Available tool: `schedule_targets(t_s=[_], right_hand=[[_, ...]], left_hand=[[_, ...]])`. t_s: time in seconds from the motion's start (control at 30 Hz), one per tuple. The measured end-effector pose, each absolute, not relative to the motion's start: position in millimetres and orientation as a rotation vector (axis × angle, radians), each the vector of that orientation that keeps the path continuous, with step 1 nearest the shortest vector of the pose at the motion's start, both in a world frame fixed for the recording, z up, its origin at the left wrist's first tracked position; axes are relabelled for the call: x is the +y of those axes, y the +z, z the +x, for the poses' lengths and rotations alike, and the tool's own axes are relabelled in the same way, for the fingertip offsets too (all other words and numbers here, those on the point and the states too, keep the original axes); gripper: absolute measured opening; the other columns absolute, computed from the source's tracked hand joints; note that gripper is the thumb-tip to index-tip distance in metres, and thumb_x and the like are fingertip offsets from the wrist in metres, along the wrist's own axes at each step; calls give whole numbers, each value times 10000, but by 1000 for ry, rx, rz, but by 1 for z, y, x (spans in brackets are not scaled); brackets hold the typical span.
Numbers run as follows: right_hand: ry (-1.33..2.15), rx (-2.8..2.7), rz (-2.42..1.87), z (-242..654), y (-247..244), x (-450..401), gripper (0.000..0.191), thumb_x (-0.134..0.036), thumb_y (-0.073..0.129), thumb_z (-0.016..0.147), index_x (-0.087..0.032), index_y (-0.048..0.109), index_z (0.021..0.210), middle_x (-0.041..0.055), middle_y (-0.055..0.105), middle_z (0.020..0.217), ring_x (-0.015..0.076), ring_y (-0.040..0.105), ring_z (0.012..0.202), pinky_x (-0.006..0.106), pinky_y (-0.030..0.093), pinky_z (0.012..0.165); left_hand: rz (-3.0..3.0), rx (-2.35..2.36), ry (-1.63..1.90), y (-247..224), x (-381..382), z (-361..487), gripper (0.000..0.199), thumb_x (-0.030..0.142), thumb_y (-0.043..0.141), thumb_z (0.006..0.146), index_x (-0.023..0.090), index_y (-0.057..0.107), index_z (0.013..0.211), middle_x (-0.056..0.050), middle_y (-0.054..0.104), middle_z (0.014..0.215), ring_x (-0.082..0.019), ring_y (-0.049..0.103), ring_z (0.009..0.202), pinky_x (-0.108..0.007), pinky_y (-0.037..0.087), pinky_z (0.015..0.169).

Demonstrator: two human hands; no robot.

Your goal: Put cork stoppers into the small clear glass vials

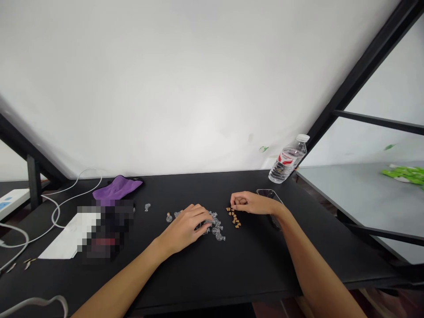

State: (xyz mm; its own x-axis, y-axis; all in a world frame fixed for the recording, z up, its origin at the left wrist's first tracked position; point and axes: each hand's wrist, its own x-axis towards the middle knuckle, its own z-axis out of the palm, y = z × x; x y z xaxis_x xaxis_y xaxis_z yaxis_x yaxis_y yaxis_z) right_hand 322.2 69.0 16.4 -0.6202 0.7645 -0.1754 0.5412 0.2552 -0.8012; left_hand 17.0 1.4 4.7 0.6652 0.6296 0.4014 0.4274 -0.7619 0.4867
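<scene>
The tiny bottles look like smooth, glossy glass, the stoppers rough, matt cork, the desktop smooth and matt.

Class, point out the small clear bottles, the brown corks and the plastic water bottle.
Small clear bottles point(214, 230): head view, round body of one.
Brown corks point(234, 215): head view, one cork mid-group.
Plastic water bottle point(287, 159): head view, on its label.

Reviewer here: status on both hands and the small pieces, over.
Left hand over clear mini bottles, grip unclear. Right hand at small brown corks, hold unclear. Phone partly hidden, clear of both piles.
</scene>
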Motion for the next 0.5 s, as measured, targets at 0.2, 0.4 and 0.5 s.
schedule_targets(t_s=[0.2,0.4,0.5], right_hand=[[1322,-2224,-1283,320,20,67,365,-536,611,909,-173,617,875,-23,548,658,120,477,561,240,409,530],[1268,-2237,-1293,318,15,69,346,-517,556,950,-177,588,895,-32,534,655,107,468,523,232,392,513],[1256,-2220,-1297,319,11,70,342,-517,558,950,-180,589,904,-31,533,661,110,470,529,226,392,503]], left_hand=[[2548,827,753,6,2,17,144,185,565,1020,231,677,1098,-49,728,1061,-203,651,1004,-361,455,954],[2552,822,750,7,2,18,136,162,585,1008,224,682,1082,-39,733,1042,-199,646,999,-350,445,930],[2524,817,781,5,2,18,139,169,582,1012,228,684,1085,-42,737,1039,-200,651,994,-355,445,931]])
